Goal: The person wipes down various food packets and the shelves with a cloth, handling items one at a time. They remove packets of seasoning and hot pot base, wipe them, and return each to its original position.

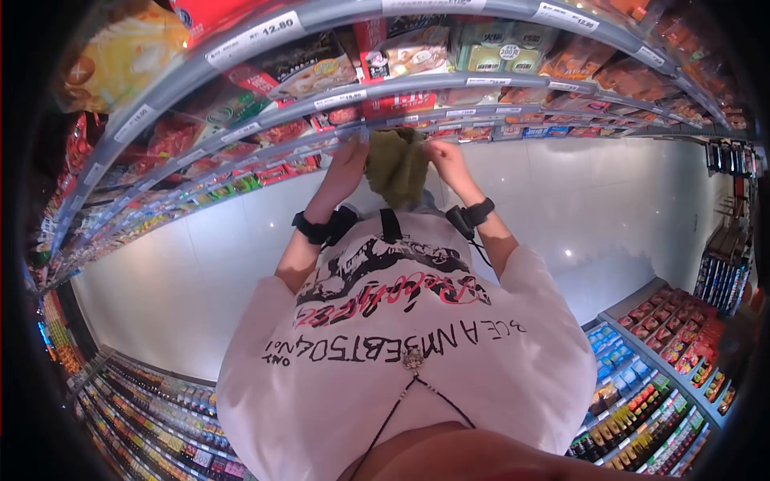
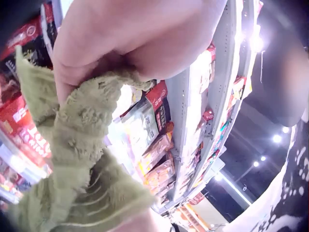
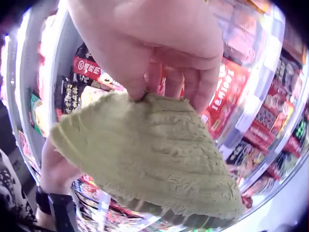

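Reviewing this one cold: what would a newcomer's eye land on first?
Probably the green cloth, hanging between the person's left hand and right hand in the upper middle of the head view, and large in both wrist views. Next comes the white shirt with black and pink print, filling the lower middle. The packed shelves, bowed across the top, also stand out.

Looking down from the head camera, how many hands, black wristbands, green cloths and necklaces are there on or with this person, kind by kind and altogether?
Hands: 2 (left hand, right hand)
Black wristbands: 2 (left wristband, right wristband)
Green cloth: 1
Necklace: 1
Total: 6
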{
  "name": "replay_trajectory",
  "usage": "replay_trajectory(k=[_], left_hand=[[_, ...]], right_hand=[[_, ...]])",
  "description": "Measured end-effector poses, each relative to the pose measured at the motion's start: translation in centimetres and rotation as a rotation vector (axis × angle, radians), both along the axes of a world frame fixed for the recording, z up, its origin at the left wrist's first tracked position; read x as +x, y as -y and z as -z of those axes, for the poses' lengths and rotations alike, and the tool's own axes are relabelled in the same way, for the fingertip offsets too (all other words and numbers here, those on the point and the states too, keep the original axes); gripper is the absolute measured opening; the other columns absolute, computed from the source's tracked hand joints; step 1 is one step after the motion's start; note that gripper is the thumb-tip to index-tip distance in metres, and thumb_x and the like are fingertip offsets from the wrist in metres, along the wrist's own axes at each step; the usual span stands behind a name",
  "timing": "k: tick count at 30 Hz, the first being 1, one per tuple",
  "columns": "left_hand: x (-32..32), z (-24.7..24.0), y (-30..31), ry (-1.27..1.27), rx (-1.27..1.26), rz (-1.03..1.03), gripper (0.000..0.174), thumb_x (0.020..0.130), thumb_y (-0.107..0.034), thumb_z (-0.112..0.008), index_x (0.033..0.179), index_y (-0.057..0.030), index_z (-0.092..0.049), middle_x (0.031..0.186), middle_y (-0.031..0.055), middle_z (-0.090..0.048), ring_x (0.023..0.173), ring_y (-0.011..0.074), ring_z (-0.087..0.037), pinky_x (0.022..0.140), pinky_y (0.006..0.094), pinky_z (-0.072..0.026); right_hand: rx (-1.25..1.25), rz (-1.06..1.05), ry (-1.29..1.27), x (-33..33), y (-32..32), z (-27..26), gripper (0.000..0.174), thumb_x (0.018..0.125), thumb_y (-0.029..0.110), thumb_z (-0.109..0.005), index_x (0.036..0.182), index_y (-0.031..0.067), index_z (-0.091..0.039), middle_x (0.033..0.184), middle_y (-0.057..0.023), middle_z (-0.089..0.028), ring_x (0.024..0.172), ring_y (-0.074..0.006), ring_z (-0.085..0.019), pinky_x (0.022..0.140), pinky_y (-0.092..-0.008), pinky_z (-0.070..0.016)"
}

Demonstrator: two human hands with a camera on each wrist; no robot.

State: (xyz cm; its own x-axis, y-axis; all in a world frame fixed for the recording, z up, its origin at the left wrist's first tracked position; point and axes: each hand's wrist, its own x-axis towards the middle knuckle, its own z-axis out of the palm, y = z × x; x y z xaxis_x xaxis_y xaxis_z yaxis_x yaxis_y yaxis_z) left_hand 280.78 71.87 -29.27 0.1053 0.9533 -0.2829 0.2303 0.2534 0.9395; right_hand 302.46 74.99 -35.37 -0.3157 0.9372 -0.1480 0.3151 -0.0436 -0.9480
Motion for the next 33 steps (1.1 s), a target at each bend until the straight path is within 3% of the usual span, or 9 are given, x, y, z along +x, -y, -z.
replay_trajectory(k=[5,9,12,15,18,22,23,27,33], left_hand=[[0.6,-8.4,-4.0,-0.056,0.335,-0.016,0.038,0.089,-0.03,-0.033,0.094,0.0034,-0.051,0.078,0.0086,-0.056,0.071,0.0135,-0.05,0.066,0.0255,-0.0397],[2.0,-7.0,-9.3,0.134,0.274,-0.062,0.039,0.09,-0.031,-0.032,0.096,0.0024,-0.051,0.083,0.0092,-0.057,0.077,0.0121,-0.05,0.069,0.0255,-0.0402],[3.1,-4.4,-10.8,0.094,0.584,-0.152,0.039,0.09,-0.029,-0.03,0.098,0.0027,-0.051,0.088,0.0085,-0.057,0.078,0.0129,-0.051,0.07,0.0254,-0.0405],[3.1,-5.5,-9.7,0.333,0.22,-0.188,0.035,0.091,-0.025,-0.03,0.103,0.0026,-0.048,0.093,0.0069,-0.055,0.084,0.0115,-0.049,0.074,0.0251,-0.0394],[2.2,-5.1,-8.3,0.177,0.261,-0.052,0.036,0.09,-0.023,-0.031,0.112,0.0029,-0.042,0.1,0.006,-0.052,0.09,0.0117,-0.046,0.079,0.0244,-0.0357],[-0.1,-6.4,-2.8,-0.099,0.449,0.08,0.041,0.088,-0.017,-0.037,0.124,0.0016,-0.03,0.115,0.0143,-0.045,0.103,0.0175,-0.044,0.084,0.023,-0.0337],[-1.1,-6.6,-0.9,-0.066,0.387,0.123,0.04,0.087,-0.015,-0.039,0.124,-0.0003,-0.032,0.119,0.0138,-0.042,0.108,0.0179,-0.042,0.085,0.0246,-0.0347],[-6.1,-4.3,5.5,-0.127,0.275,0.16,0.039,0.086,-0.016,-0.043,0.123,-0.0078,-0.036,0.121,0.008,-0.043,0.106,0.0179,-0.045,0.083,0.0276,-0.0375],[-12.8,-0.5,12.4,-0.153,-0.008,0.022,0.035,0.085,-0.016,-0.045,0.119,-0.0093,-0.043,0.112,0.0103,-0.051,0.095,0.0157,-0.051,0.082,0.0277,-0.0387]], right_hand=[[0.295,0.471,-0.397,1.9,-4.1,-6.0,0.015,0.082,0.012,-0.051,0.083,-0.0021,-0.053,0.067,0.0038,-0.049,0.06,-0.0033,-0.039,0.055,-0.0184,-0.0353],[0.624,0.96,-0.438,-1.8,-6.9,-11.3,0.014,0.081,0.005,-0.044,0.093,0.0004,-0.051,0.096,-0.0058,-0.046,0.079,-0.009,-0.042,0.068,-0.0214,-0.0358],[0.798,0.724,-0.196,-5.0,-6.3,-10.1,0.031,0.078,0.004,-0.042,0.109,-0.0003,-0.042,0.115,-0.0159,-0.037,0.108,-0.0259,-0.036,0.092,-0.0325,-0.0283],[0.815,0.342,0.147,-7.4,-5.3,-6.8,0.044,0.076,0.013,-0.045,0.118,0.001,-0.038,0.127,-0.0215,-0.026,0.119,-0.0343,-0.024,0.099,-0.0389,-0.0172],[0.877,0.28,0.416,-8.7,-6.7,-3.8,0.051,0.076,0.026,-0.045,0.121,0.0028,-0.036,0.133,-0.0229,-0.012,0.124,-0.0369,-0.007,0.099,-0.0462,-0.0033],[0.897,0.457,0.424,-10.1,-8.9,-4.1,0.054,0.075,0.034,-0.048,0.12,0.0061,-0.035,0.131,-0.0254,-0.013,0.122,-0.0413,-0.005,0.093,-0.0593,-0.0014],[0.996,0.64,0.526,-10.4,-8.3,-6.3,0.041,0.077,0.028,-0.048,0.111,0.0051,-0.043,0.119,-0.0253,-0.036,0.115,-0.037,-0.031,0.092,-0.0532,-0.0186],[0.885,0.472,0.646,-11.1,-10.7,-6.7,0.04,0.08,0.035,-0.043,0.092,-0.0032,-0.048,0.104,-0.0278,-0.042,0.107,-0.0445,-0.032,0.095,-0.054,-0.0117],[0.81,0.411,0.794,-11.4,-12.0,-8.9,0.035,0.079,0.031,-0.045,0.083,-0.0029,-0.05,0.091,-0.0271,-0.046,0.097,-0.0412,-0.04,0.093,-0.0493,-0.0198]])
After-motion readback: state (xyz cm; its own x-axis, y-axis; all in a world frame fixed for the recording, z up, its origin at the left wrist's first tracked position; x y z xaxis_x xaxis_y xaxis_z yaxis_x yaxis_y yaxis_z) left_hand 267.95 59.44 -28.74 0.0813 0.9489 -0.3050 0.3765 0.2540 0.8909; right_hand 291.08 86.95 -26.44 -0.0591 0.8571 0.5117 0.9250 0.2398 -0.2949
